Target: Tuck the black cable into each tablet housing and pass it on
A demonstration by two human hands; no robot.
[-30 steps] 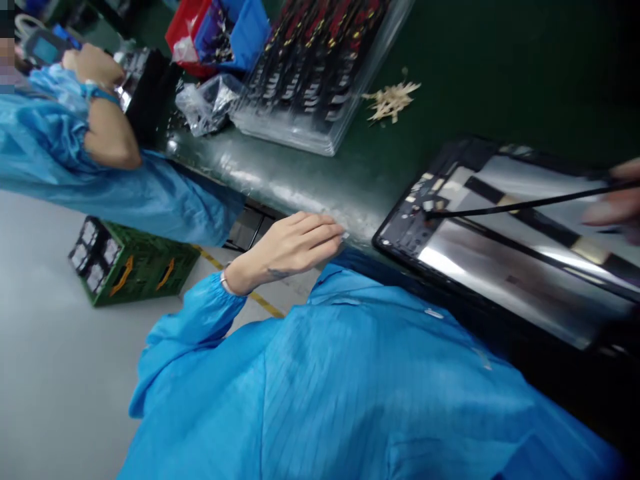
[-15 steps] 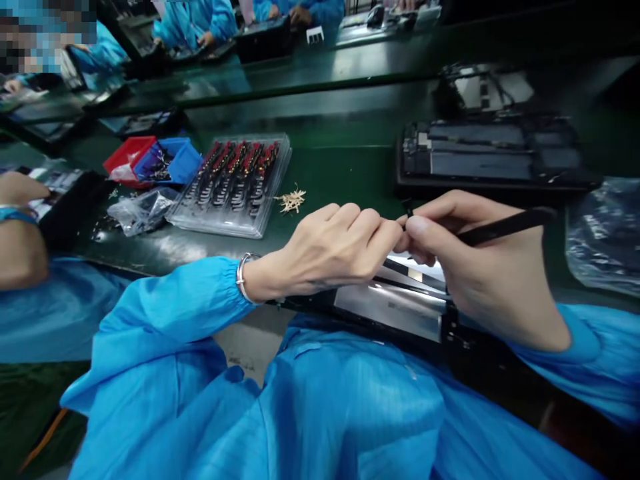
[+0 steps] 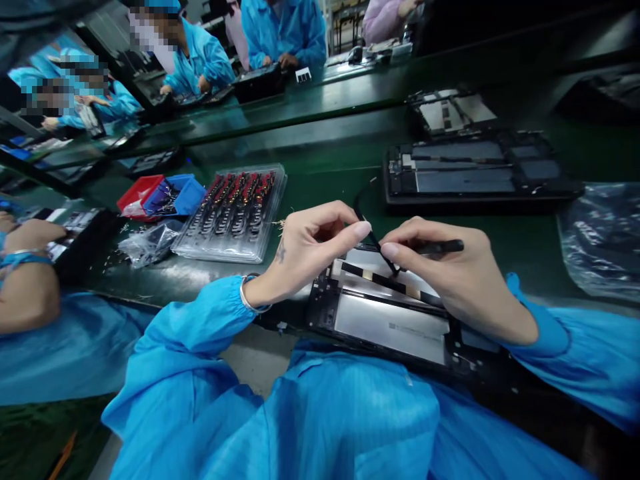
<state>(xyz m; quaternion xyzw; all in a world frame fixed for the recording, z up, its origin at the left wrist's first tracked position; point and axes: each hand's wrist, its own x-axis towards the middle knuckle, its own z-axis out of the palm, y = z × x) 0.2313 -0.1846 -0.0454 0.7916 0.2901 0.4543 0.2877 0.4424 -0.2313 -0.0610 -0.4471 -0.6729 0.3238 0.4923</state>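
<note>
My left hand (image 3: pixel 317 250) is closed in a pinch on a thin black flex cable (image 3: pixel 364 212), whose free end curves up above the fingertips. The cable slants down toward my right hand (image 3: pixel 445 277). That hand is closed around dark tweezers (image 3: pixel 447 247), with the back end poking out past the knuckles; the tips are hard to make out. Beneath both hands lies an opened tablet (image 3: pixel 325 313) with silver battery cells (image 3: pixel 390 327) and a black strip with tan patches (image 3: pixel 370 275) running between them. My right fingers partly cover its upper side.
Left of my hands sits a clear tray (image 3: pixel 225 250) of red and black parts, beside a red bin (image 3: pixel 143 197), a blue bin (image 3: pixel 187 193) and a plastic bag (image 3: pixel 150 243). Another opened tablet (image 3: pixel 465 177) lies beyond, near bubble wrap (image 3: pixel 600 240). A co-worker's arm (image 3: pixel 33 273) is at left.
My hands have moved apart, and my left hand has turned so its thumb and finger show pinching the cable. More of the tablet is uncovered. The view has tilted up slightly.
</note>
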